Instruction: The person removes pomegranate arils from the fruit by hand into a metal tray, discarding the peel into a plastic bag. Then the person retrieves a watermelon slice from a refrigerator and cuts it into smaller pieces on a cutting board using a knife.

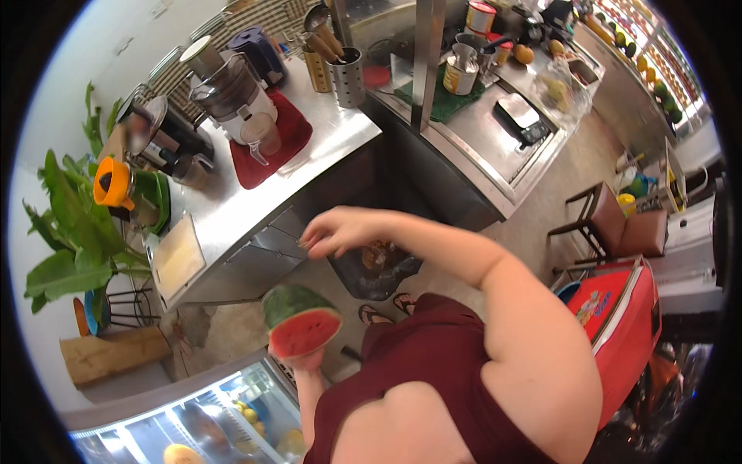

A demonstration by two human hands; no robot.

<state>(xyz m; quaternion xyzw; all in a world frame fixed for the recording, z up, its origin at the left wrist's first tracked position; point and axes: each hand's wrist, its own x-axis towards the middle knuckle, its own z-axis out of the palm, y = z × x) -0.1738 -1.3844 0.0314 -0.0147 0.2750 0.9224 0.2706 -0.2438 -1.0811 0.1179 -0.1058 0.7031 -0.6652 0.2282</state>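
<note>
My left hand [306, 361] supports a cut watermelon [302, 332] from below, its red flesh facing me and its dark green rind turned away. Out in front, my right hand [335, 231] is raised with bent fingers. A small brownish scrap [303, 243] shows at its fingertips, too small to name. Below that arm, a black plastic bag-lined bin [368, 281] stands on the floor with some waste inside. Ahead of both hands is a steel counter [232, 217] with a white cutting board [177, 257] at its near left end.
A juicer [232, 98] sits on a red cloth [295, 124]; an orange citrus juicer [113, 182] stands left of it. To the right are a steel worktop [484, 142] with a scale [522, 116], a brown chair [608, 223] and a red cooler [626, 348]. A lit fruit fridge [214, 414] is at lower left.
</note>
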